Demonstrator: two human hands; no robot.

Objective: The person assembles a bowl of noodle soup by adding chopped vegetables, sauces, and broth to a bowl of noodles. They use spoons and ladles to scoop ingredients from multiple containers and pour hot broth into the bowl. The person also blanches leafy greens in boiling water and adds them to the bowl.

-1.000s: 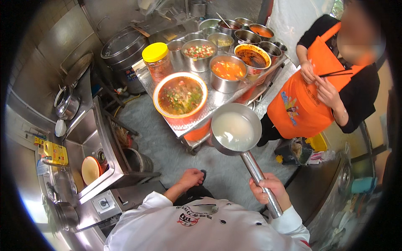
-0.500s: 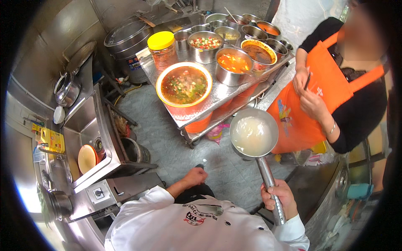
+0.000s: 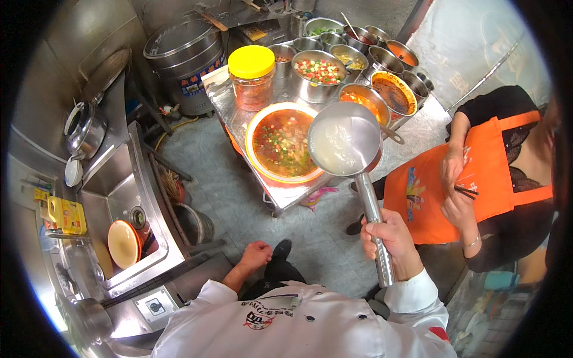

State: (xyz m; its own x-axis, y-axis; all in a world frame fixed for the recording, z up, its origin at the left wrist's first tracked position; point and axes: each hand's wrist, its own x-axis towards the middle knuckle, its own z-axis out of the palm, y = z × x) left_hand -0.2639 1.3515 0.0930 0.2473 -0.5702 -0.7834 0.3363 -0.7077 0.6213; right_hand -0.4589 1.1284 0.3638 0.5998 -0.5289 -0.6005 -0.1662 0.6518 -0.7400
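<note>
My right hand (image 3: pixel 394 241) grips the metal handle of a saucepan (image 3: pixel 343 128), which holds cloudy, pale liquid. The pan hangs over the near right corner of the steel table and covers part of a large orange-and-white tub (image 3: pixel 258 156) of soup with chopped vegetables. My left hand (image 3: pixel 255 253) is low in front of me with curled fingers, and nothing shows in it. Left of the pan stands a clear jar (image 3: pixel 252 95) with a yellow lid. Just beyond the pan is a steel pot (image 3: pixel 358 98) of orange-red food, partly hidden.
Several steel pots and a tub of dark red sauce (image 3: pixel 395 95) crowd the table (image 3: pixel 222 89). At the right stands a person in an orange apron (image 3: pixel 459 179), holding dark sticks. A steel sink (image 3: pixel 98 194) with orange bowls (image 3: pixel 124 243) is at the left.
The saucepan has moved forward and left, from beside the table to over its corner. My view has come nearer the table. The other person has moved right and lower in view.
</note>
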